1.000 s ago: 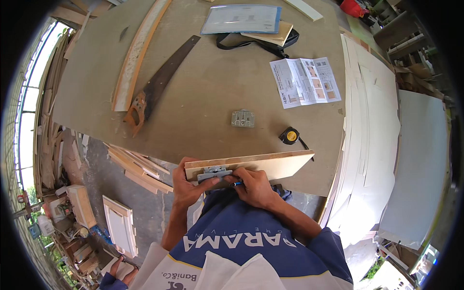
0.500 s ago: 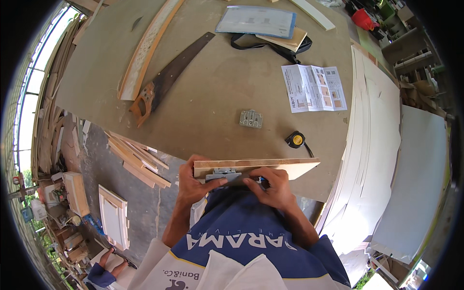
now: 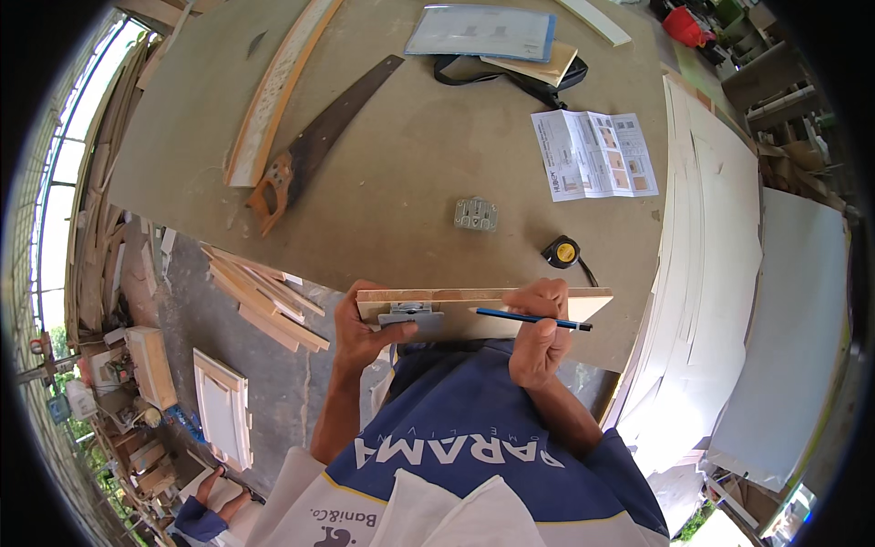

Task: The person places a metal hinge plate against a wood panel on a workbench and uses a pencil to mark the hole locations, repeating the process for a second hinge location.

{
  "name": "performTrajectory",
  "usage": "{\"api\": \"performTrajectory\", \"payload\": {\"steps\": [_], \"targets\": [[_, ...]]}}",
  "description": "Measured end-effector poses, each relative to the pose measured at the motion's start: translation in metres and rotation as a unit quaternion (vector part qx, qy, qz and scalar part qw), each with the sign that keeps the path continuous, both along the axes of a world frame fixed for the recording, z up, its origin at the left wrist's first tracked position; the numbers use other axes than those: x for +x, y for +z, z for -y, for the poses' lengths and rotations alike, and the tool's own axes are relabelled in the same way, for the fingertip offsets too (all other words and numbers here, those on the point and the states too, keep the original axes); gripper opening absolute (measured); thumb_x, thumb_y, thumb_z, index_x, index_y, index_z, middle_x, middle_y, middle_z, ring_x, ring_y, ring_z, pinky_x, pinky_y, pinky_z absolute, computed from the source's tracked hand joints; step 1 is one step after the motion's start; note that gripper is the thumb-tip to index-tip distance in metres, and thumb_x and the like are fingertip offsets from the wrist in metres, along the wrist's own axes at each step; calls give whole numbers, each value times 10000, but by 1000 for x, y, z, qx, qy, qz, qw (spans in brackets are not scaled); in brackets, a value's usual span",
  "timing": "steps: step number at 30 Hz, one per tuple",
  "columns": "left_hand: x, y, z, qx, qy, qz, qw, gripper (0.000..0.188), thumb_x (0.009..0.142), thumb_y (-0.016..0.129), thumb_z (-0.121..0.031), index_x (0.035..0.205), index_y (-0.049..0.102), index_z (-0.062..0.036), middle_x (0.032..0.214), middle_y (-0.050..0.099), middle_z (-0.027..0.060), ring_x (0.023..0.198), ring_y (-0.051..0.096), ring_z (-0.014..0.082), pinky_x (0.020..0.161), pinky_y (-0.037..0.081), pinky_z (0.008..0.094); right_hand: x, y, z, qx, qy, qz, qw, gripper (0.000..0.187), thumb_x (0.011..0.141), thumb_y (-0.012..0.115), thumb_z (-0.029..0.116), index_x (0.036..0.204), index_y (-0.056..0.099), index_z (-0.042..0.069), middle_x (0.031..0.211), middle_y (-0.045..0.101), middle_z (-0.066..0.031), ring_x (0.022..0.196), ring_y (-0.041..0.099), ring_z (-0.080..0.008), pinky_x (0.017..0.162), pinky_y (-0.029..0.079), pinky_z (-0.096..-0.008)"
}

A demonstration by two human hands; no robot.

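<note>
A wooden board [image 3: 589,303] stands on edge against my body at the table's near edge. My left hand [image 3: 357,330] is closed round its left end, the thumb pressing a grey metal fitting [image 3: 412,320] against the board's near face. In my right hand [image 3: 538,351] is a blue pencil [image 3: 497,314], held nearly level in front of the board with its dark end to the right. The curled fingers of that hand are at the board's top edge. A similar metal fitting [image 3: 476,214] lies on the table beyond the board, and a black-and-yellow tape measure [image 3: 561,252] is to its right.
On the table [image 3: 410,155] lie a handsaw [image 3: 333,128], a long wood strip [image 3: 278,100], a printed folded sheet [image 3: 594,155], a clear folder [image 3: 481,32] and a black strapped bag [image 3: 574,77]. Wood offcuts [image 3: 264,296] are lower left; white sheets [image 3: 711,246] stand right.
My right hand has risen to the right and turned, bringing the pencil into full view across the board. My left hand keeps its hold on the board and fitting.
</note>
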State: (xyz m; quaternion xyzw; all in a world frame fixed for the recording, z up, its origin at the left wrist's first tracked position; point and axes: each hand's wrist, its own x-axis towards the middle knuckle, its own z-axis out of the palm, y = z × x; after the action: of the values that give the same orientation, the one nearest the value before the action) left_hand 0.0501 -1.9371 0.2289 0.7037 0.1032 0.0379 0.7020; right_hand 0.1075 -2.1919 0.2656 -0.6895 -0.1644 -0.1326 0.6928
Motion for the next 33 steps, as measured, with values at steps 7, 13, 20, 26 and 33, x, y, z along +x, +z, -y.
{"api": "performTrajectory", "payload": {"steps": [7, 13, 20, 26, 33], "targets": [[14, 1, 0, 8, 10, -33, 999, 469, 725, 941, -32, 1079, 633, -33, 991, 748, 63, 929, 707, 120, 848, 578, 302, 11, -8, 4, -108, 66, -19, 992, 236, 934, 722, 104, 1155, 693, 26, 1172, 639, -160, 994, 596, -261, 846, 481, -370], [30, 9, 9, -19, 13, -64, 998, 459, 749, 915, -31, 1114, 638, -16, 1033, 742, 70, 957, 694, 115, 860, 572, 299, 24, -20, -16, -341, 131, 111, 924, 737, 668, 912, 235, 1336, 634, 96, 1290, 608, -81, 1008, 597, -292, 874, 471, -436], [41, 6, 10, 5, 34, -124, 992, 426, 795, 887, -107, 1122, 635, -3, 1029, 724, 80, 938, 682, 123, 864, 560, 298, 35, -47, -31, -364, 107, 128, 916, 783, 695, 907, 268, 1392, 610, 73, 1271, 609, -82, 1018, 595, -284, 860, 460, -438], [47, 0, 10, -2, 33, -145, 989, 454, 813, 879, -145, 1155, 620, 4, 1054, 700, 89, 935, 673, 130, 826, 565, 293, 52, -48, -41, -397, 154, 107, 898, 816, 679, 927, 285, 1396, 604, 67, 1281, 604, -89, 1050, 595, -283, 890, 457, -422], [48, -13, 6, -18, 22, -141, 990, 444, 828, 869, -158, 1155, 615, 2, 1057, 704, 86, 955, 673, 132, 859, 557, 300, 67, -67, -48, -326, 193, 112, 919, 740, 659, 934, 261, 1284, 626, 10, 1232, 629, -127, 1067, 603, -322, 920, 490, -450]]}}
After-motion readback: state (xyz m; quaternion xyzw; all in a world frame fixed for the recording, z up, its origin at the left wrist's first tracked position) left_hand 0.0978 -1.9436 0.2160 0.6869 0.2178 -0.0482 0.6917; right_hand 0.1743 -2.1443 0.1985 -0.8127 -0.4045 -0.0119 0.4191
